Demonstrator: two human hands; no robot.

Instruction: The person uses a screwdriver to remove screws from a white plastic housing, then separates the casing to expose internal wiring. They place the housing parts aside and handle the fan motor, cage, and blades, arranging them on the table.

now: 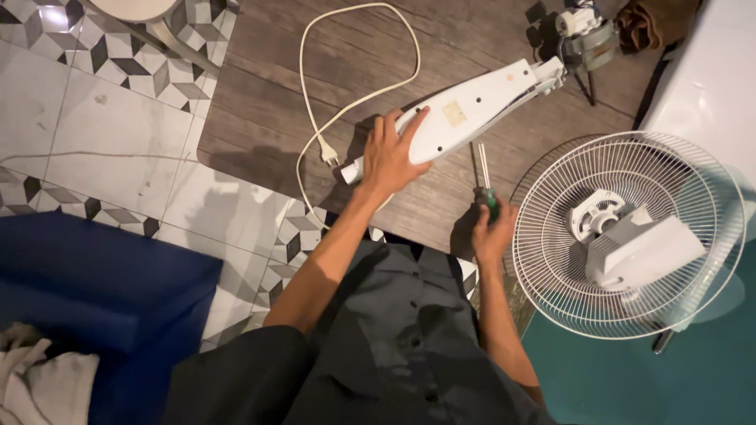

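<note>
My left hand [394,153] rests flat on the lower end of a long white plastic fan housing [472,106] that lies slanted on a wooden board [260,102]. At the housing's far end sits a bare fan motor [587,35]. My right hand [492,232] grips a green-handled screwdriver [482,177], its shaft pointing up toward the housing's underside. A white power cord [354,55] loops across the board and ends in a plug [328,151] beside my left hand.
A white wire fan grille [543,260] with white plastic parts [630,240] inside lies at right on a teal surface. A white appliance [709,86] stands at the upper right. Blue cushion [102,283] and cloth at lower left; patterned tile floor [94,102] at left.
</note>
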